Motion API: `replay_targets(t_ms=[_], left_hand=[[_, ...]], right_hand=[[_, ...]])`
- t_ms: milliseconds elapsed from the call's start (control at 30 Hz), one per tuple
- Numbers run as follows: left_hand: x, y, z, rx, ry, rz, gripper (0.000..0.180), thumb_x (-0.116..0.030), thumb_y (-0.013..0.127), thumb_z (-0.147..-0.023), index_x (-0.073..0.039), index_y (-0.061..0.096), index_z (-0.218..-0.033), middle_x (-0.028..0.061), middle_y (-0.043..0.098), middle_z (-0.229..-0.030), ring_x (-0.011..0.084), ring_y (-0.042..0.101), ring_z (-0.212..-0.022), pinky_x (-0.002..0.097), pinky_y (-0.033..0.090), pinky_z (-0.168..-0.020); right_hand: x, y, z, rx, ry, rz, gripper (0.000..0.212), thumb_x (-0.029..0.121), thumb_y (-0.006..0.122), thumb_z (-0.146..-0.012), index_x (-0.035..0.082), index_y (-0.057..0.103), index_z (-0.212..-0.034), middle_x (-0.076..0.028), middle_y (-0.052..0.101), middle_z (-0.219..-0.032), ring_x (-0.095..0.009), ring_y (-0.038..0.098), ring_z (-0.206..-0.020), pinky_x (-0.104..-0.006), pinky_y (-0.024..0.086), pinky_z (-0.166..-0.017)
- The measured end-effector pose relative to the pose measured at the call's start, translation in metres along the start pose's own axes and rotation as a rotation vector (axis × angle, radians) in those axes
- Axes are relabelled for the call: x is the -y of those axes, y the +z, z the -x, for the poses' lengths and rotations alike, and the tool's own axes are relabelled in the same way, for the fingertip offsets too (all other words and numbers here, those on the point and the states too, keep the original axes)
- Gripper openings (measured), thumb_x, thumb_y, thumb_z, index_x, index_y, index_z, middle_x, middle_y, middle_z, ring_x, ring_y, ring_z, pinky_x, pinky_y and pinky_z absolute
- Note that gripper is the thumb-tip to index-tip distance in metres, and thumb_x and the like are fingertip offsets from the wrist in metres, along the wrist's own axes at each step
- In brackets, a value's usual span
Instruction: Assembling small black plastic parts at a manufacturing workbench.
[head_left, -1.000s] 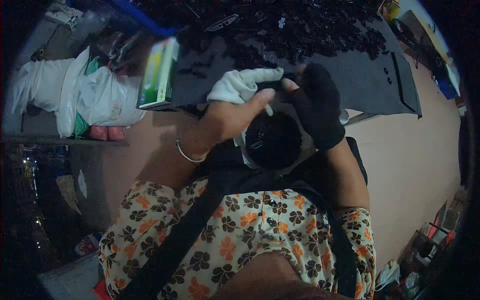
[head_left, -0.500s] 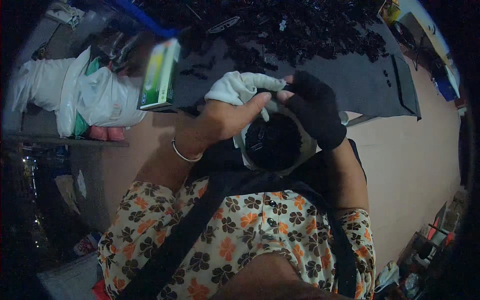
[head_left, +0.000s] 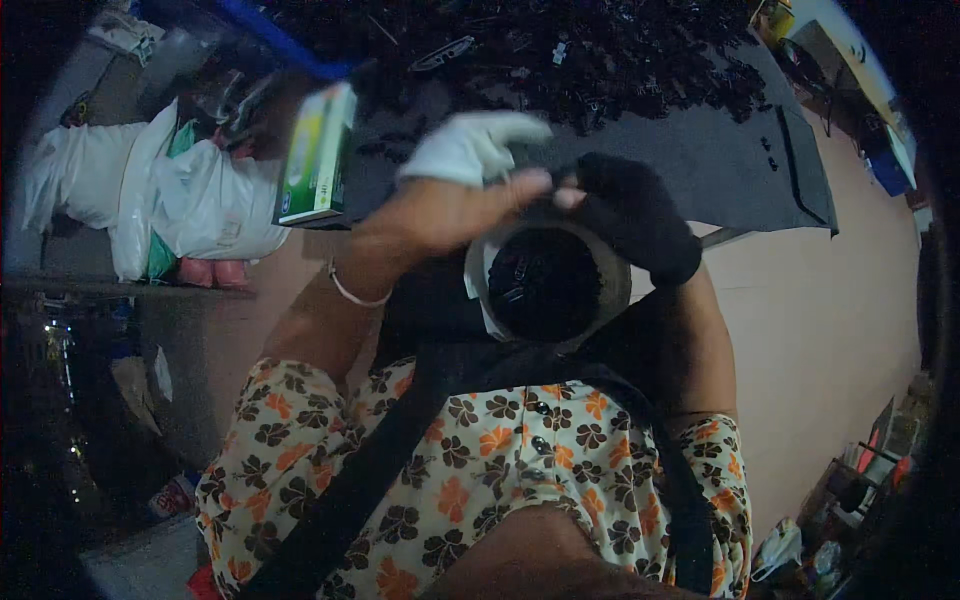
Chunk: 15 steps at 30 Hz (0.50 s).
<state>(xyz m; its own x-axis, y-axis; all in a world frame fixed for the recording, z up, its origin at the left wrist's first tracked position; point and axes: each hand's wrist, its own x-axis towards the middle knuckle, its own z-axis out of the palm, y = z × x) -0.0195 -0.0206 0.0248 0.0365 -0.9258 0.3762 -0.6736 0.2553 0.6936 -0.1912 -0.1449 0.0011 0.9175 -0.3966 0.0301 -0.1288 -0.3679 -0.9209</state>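
Note:
My left hand (head_left: 470,185), in a white glove (head_left: 455,150) that leaves the thumb bare, hovers over the table's near edge. Motion blurs its fingers, so whether they hold anything is unclear. Close beside it, my right hand (head_left: 635,215) wears a black fingerless glove, with thumb and fingertips drawn together. Anything pinched there is too small and dark to make out. Just below both hands stands a round, pale-rimmed container (head_left: 478,275), filled with small black pieces (head_left: 545,285).
Many small black parts (head_left: 640,70) are heaped across the far side of the dark table (head_left: 720,170). A green and white box (head_left: 318,155) stands upright at its left edge. White plastic bags (head_left: 205,200) lie further left. Assorted items (head_left: 850,490) sit at the lower right.
My left hand has moved up and slightly left, apart from the right hand. The right hand has shifted a little. The container has stayed in place.

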Motion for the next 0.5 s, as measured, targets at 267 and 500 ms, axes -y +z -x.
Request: replay_targets(t_ms=[267, 500], left_hand=[[0.077, -0.019, -0.097, -0.166, -0.155, -0.930, 0.027, -0.028, 0.063, -0.074, -0.011, 0.064, -0.094, 0.0154, 0.063, -0.086, 0.0321, 0.061, -0.082, 0.0418, 0.050, -0.069], [0.086, -0.005, -0.083, -0.200, -0.135, -0.806, 0.019, -0.018, 0.062, -0.073, -0.012, 0.066, -0.091, 0.0148, 0.063, -0.087, 0.0318, 0.061, -0.082, 0.0406, 0.051, -0.072]], right_hand=[[-0.018, -0.030, -0.054, -0.533, -0.190, 0.010, 0.030, 0.021, 0.065, -0.076, 0.006, 0.061, -0.102, -0.012, 0.063, -0.090, -0.021, 0.061, -0.082, -0.0333, 0.048, -0.073], [-0.010, -0.029, -0.050, -0.598, -0.686, 0.903, 0.034, 0.015, 0.065, -0.071, 0.010, 0.062, -0.104, -0.012, 0.061, -0.095, -0.029, 0.060, -0.087, -0.0358, 0.048, -0.075]])
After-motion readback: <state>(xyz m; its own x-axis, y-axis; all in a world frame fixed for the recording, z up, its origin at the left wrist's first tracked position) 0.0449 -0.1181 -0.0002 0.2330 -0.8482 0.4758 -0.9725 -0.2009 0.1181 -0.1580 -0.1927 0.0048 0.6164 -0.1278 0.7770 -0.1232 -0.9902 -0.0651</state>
